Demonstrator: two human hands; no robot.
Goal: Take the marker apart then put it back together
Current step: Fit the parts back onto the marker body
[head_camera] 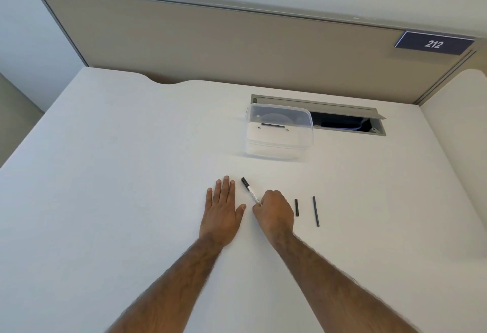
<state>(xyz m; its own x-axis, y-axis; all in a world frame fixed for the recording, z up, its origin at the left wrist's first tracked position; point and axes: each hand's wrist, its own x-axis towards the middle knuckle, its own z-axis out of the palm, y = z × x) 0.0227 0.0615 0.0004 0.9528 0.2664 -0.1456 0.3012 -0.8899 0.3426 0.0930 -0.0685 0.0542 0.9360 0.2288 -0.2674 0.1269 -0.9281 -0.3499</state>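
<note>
- Head view: my left hand (224, 211) lies flat on the counter (118, 174), fingers spread.
- My right hand (274, 214) pinches the marker (250, 190), capped end pointing far-left.
- Two black marker pieces (297, 207) lie just right.

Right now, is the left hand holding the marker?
No, the left hand lies flat and open on the table, while the right hand holds the marker.
</note>
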